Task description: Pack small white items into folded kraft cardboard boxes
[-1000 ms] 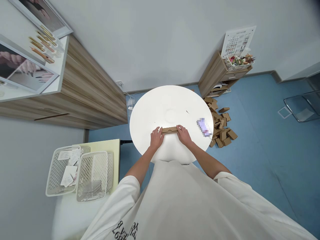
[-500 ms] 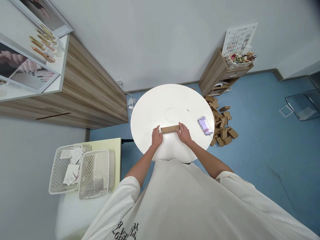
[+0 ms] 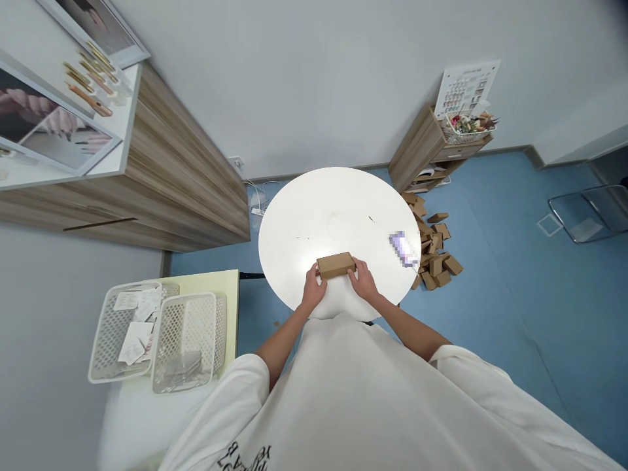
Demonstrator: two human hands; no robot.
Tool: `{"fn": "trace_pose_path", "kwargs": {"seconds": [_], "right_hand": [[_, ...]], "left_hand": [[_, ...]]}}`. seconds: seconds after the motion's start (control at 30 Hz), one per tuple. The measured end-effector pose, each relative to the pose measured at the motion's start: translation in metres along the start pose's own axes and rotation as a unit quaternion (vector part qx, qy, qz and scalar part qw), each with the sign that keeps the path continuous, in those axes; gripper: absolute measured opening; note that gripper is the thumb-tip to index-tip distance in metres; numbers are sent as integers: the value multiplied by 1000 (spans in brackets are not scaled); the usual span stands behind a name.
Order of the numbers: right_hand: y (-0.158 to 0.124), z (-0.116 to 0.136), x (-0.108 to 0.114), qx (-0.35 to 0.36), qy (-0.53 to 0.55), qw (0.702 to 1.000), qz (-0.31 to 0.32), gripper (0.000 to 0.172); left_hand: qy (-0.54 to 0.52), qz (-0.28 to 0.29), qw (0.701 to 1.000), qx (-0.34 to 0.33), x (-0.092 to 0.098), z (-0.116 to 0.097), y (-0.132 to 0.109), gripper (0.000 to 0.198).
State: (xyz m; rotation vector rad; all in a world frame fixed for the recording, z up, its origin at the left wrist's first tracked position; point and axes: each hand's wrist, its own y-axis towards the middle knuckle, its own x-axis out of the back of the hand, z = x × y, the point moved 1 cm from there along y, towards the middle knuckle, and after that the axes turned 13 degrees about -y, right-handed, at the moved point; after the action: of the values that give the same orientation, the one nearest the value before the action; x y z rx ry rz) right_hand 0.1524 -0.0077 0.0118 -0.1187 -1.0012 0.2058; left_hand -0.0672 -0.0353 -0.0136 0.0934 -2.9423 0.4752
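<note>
A small brown cardboard box (image 3: 336, 265) is held near the front of the round white table (image 3: 304, 196). My left hand (image 3: 313, 288) grips its left end, thumb on the near side. At the right end, my right hand (image 3: 362, 279) holds it in the same way, fingers round the corner. The top and near faces of the box both show, and it looks closed. Whether its underside touches the table I cannot tell. To the right on the tabletop lies a blurred purple, phone-like thing (image 3: 403, 249).
Several brown cardboard boxes (image 3: 436, 265) lie heaped on the floor right of the table. Two white plastic baskets (image 3: 216, 327) stand on a side table at left. A wooden cabinet (image 3: 186, 170) rises at the left; a smaller one (image 3: 417, 144) stands at the back right.
The box has come slightly toward me and turned, so its broad top face now shows as well as the near side. Both hands moved with it, still at its ends.
</note>
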Motion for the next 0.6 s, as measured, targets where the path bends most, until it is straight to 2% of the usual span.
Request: {"fn": "trace_pose_path", "kwargs": {"seconds": [0.1, 0.23, 0.4, 0.5, 0.6], "right_hand": [[-13, -8, -15, -4, -9, 999, 37, 60], [-20, -18, -34, -43, 3, 995, 93, 69], [-17, -14, -42, -109, 47, 991, 63, 72], [-14, -5, -38, -150, 70, 984, 60, 66], [-12, 2, -34, -161, 91, 978, 98, 48]], "left_hand": [[-2, 14, 1000, 25, 3, 12, -10, 77], [-7, 48, 996, 74, 12, 26, -12, 81], [12, 25, 998, 51, 21, 34, -4, 82], [5, 30, 998, 50, 21, 33, -1, 83], [-31, 63, 994, 88, 18, 31, -2, 87]]}}
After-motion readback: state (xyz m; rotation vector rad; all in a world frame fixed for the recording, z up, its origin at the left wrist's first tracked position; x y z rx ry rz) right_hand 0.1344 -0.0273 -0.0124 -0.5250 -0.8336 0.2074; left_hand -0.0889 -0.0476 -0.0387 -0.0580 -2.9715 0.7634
